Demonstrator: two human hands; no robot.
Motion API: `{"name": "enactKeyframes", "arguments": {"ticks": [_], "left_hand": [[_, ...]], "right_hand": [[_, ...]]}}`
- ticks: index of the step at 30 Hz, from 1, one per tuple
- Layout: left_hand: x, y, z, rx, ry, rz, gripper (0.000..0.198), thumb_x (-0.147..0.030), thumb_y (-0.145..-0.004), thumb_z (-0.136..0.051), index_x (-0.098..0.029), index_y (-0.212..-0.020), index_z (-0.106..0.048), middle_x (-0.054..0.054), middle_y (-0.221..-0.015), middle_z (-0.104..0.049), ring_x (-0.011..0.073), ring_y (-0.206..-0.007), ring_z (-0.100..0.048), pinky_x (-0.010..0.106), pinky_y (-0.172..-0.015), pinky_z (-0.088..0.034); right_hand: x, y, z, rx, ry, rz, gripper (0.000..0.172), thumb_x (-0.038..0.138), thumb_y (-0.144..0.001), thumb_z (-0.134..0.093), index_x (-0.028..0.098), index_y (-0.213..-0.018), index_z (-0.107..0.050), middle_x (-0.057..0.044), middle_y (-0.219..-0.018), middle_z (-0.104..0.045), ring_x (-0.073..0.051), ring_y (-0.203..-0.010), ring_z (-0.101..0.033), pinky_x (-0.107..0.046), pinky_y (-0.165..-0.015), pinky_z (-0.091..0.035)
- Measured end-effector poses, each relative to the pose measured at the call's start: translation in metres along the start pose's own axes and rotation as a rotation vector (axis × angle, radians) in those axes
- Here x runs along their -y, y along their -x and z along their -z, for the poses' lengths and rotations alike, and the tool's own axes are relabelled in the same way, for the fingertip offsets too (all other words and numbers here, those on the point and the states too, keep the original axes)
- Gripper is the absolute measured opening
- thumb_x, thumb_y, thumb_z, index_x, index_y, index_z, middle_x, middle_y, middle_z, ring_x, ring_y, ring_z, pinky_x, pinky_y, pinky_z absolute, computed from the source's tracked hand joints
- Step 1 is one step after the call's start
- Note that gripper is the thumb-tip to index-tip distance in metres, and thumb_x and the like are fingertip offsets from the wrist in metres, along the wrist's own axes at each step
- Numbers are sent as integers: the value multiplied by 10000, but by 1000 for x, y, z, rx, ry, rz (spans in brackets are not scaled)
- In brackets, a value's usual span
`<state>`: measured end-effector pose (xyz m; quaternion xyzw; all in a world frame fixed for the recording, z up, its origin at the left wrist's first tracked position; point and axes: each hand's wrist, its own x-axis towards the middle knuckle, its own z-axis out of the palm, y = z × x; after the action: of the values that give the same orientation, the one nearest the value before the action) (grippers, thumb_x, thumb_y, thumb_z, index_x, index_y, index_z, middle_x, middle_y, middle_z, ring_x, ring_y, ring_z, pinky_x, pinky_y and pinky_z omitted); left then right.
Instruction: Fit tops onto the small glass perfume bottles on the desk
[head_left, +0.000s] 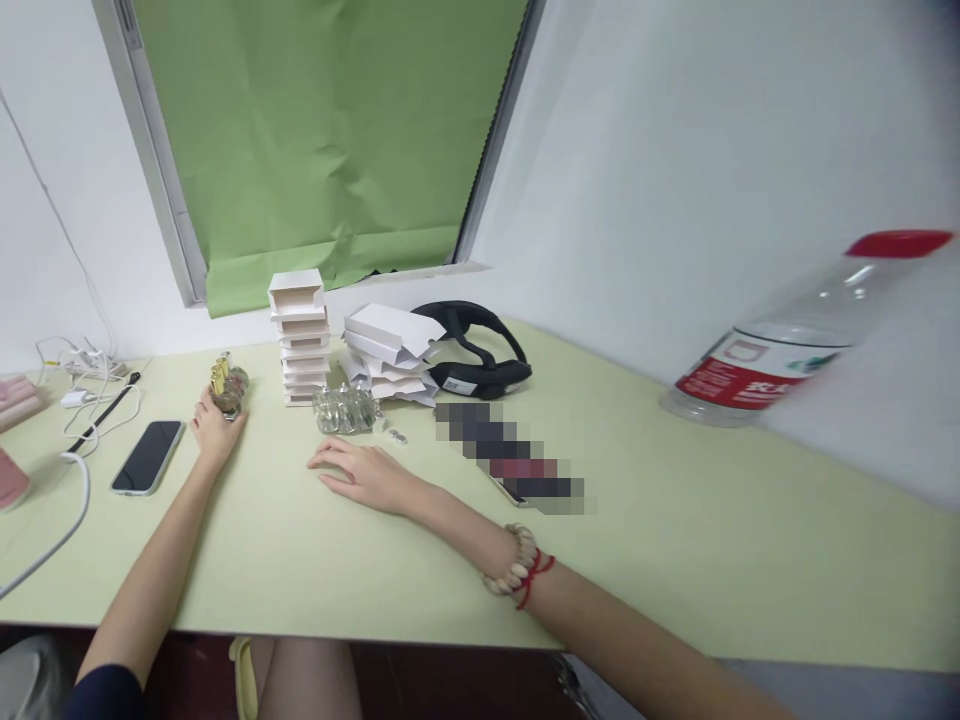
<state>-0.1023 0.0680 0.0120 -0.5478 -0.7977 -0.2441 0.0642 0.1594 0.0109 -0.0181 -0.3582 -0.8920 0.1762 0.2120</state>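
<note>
At the left, my left hand [215, 430] is closed around the near side of a small group of clear glass bottles with gold tops [229, 385], which stand on the table. My right hand [367, 475] rests palm down near the middle, fingers stretched out and holding nothing. Just beyond its fingertips stands a row of small clear glass bottles [345, 410] with pale tops. A few small whitish pieces [396, 436] lie by the right end of that row. Behind it rises a stack of open white boxes [300, 335].
More white boxes [394, 335] are piled beside a black headset [487, 370]. A phone [148, 457], white cables [94, 400] and pink objects [11, 480] lie left. A pixelated item [517, 465] lies right of my right hand. A red-capped plastic bottle [765, 370] stands by the wall.
</note>
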Motion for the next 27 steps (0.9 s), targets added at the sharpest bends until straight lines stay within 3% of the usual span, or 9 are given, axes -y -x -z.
{"name": "enactKeyframes", "arguments": {"ticks": [5, 8, 10, 12, 15, 17, 21, 24, 27], "left_hand": [[4, -2, -9, -71, -63, -48, 860, -488, -753, -660, -69, -1392, -267, 154, -1255, -415, 286, -1201, -383, 390, -996, -280], [10, -7, -18, -167, -47, -103, 926, -485, -716, -697, -19, -1379, -248, 204, -1316, -335, 304, -1250, -318, 391, -1014, -264], [10, -8, -21, -395, -41, -296, 981, -465, -682, -727, 7, -1368, -208, 256, -1363, -252, 328, -1297, -238, 409, -1032, -238], [3, -3, -20, -692, -29, -586, 838, -392, -733, -689, -30, -1338, -235, 260, -1341, -278, 329, -1262, -283, 421, -1009, -259], [-15, 14, -16, -752, 56, -761, 547, -283, -837, -522, -68, -1290, -304, 230, -1315, -338, 301, -1257, -311, 417, -1011, -259], [-27, 27, -16, -608, 70, -857, 455, -276, -860, -461, -86, -1258, -351, 197, -1276, -389, 282, -1225, -346, 399, -973, -276], [-38, 43, -24, -135, 27, -1104, 430, -294, -889, -400, -100, -1272, -362, 110, -1228, -469, 212, -1159, -404, 331, -949, -292], [-37, 46, -27, 112, 14, -1004, 476, -343, -911, -351, -98, -1318, -377, 109, -1313, -413, 220, -1223, -357, 352, -991, -267], [-36, 45, -24, 249, 37, -890, 386, -331, -903, -365, -129, -1205, -495, 98, -1247, -438, 211, -1177, -393, 369, -984, -275]], "right_hand": [[-1, 0, -1, -15, 1, 13, 294, 350, -906, -457, 265, -1162, -573, 37, -1191, -500, -85, -685, -492, -304, -743, -404], [-2, -1, -3, -54, 1, 20, 313, 345, -892, -467, 280, -1188, -546, 34, -1297, -422, -61, -634, -479, -309, -725, -431], [-4, -3, -3, -129, -23, 9, 336, 312, -873, -479, 280, -1203, -532, 24, -1365, -360, -47, -631, -490, -306, -720, -451], [-5, -5, -2, -207, -53, -21, 388, 278, -853, -490, 272, -1241, -508, 0, -1423, -298, -41, -647, -512, -302, -730, -466], [-7, -5, 0, -245, -94, -87, 478, 266, -846, -504, 259, -1321, -455, -53, -1497, -165, -34, -659, -535, -292, -740, -481], [-7, -5, 2, -230, -105, -117, 520, 262, -846, -515, 263, -1359, -430, -68, -1517, -95, -31, -663, -539, -275, -730, -486], [-8, -4, 3, -202, -38, -127, 501, 270, -854, -512, 271, -1351, -451, -57, -1517, -104, -24, -588, -499, -295, -738, -489], [-10, -4, 4, -210, -26, -92, 452, 269, -858, -504, 244, -1309, -493, -64, -1506, -156, -20, -565, -485, -300, -755, -482], [-11, -5, 5, -219, -34, -78, 430, 259, -837, -516, 243, -1267, -522, -60, -1504, -170, -17, -569, -493, -294, -738, -478]]}}
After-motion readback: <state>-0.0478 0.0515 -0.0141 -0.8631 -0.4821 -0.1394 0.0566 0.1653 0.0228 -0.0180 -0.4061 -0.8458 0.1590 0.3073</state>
